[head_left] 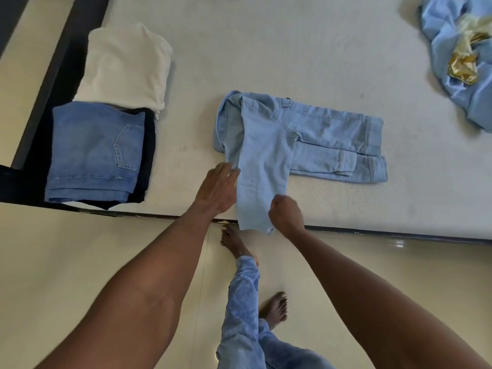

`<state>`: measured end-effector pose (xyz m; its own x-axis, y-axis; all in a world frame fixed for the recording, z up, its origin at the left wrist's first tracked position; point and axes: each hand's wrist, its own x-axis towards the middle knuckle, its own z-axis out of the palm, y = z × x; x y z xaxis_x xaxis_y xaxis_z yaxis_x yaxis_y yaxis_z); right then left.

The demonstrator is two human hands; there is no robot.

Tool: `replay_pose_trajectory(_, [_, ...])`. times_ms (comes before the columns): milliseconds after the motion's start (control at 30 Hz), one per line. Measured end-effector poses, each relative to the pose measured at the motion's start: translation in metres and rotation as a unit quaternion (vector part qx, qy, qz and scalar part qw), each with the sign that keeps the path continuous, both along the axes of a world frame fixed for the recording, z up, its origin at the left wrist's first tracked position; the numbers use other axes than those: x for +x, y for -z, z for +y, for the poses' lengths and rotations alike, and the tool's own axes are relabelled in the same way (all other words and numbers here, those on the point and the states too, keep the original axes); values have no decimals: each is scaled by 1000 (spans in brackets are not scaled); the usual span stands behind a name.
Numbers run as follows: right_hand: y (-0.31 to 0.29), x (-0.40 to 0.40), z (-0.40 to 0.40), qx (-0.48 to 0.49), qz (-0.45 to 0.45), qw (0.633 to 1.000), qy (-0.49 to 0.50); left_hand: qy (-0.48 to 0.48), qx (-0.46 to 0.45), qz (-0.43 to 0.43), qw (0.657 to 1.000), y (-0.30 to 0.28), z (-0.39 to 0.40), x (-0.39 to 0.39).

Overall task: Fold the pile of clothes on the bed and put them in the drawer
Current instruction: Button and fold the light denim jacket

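Pale denim jeans [292, 139] lie partly folded on the quilted white mattress [266, 49]. The right hand [286, 213] grips a leg at the bed's edge; the left hand [219, 187], fingers straight, presses its side. 2 folded stacks [106, 129] sit left.

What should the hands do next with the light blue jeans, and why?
Probably fold the hanging end up onto the rest. The light jeans are only half folded: the right hand grips one end over the bed edge while the left hand touches its side.
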<state>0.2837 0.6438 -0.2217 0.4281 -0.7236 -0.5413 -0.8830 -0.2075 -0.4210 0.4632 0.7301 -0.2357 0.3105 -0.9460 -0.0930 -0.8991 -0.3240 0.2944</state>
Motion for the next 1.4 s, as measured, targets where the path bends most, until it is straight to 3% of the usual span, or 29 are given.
replay_pose_trajectory(67, [-1, 8, -21, -39, -67, 991, 111, 50, -6, -36, 998, 2, -26, 8])
replay_pose_trajectory(100, [1, 10, -32, -61, -71, 991, 99, 65, 2, -46, 997, 3, -40, 12])
replay_pose_trajectory(267, [13, 29, -79, -141, -34, 974, -176, 118, 70, -106, 985, 7, -104, 25])
replay_pose_trajectory(367, [28, 33, -96, -97, 7, 972, -215, 120, 128, -114, 978, 15, -129, 32])
replay_pose_trajectory(467, [38, 32, -100, -86, 54, 966, -236, 45, 229, -10, 972, 33, -128, 42])
replay_pose_trajectory(533, [31, 43, -107, -103, 44, 970, -214, 18, 252, -1, 968, 33, -128, 41])
replay_pose_trajectory(633, [12, 72, -131, -124, 57, 978, -154, 4, 194, -43, 980, 9, -160, 45])
replay_pose_trajectory(733, [10, 92, -157, -211, -23, 970, -121, -8, 75, -98, 992, -1, -199, 67])
replay_pose_trajectory(933, [25, 128, -209, -218, -88, 970, -61, -130, -50, -38, 989, 28, -204, 103])
replay_pose_trajectory(967, [25, 136, -218, -212, -92, 971, -53, -208, -83, 21, 974, 29, -204, 102])
replay_pose_trajectory(1000, [27, 146, -227, -203, -96, 973, -45, -325, -109, 110, 933, 28, -208, 104])
replay_pose_trajectory(1067, [28, 159, -242, -185, -92, 977, -50, -525, -95, 299, 791, 26, -220, 110])
replay_pose_trajectory(1100, [30, 165, -249, -172, -79, 980, -67, -556, -88, 365, 741, 27, -226, 117])
replay_pose_trajectory(1133, [32, 170, -254, -157, -62, 982, -88, -557, -86, 403, 722, 27, -231, 123])
replay_pose_trajectory(1267, [43, 172, -261, -120, -27, 986, -117, -536, -70, 402, 739, 28, -237, 142])
replay_pose_trajectory(1400, [42, 176, -255, -136, -18, 987, -84, -497, -143, 413, 750, 30, -234, 152])
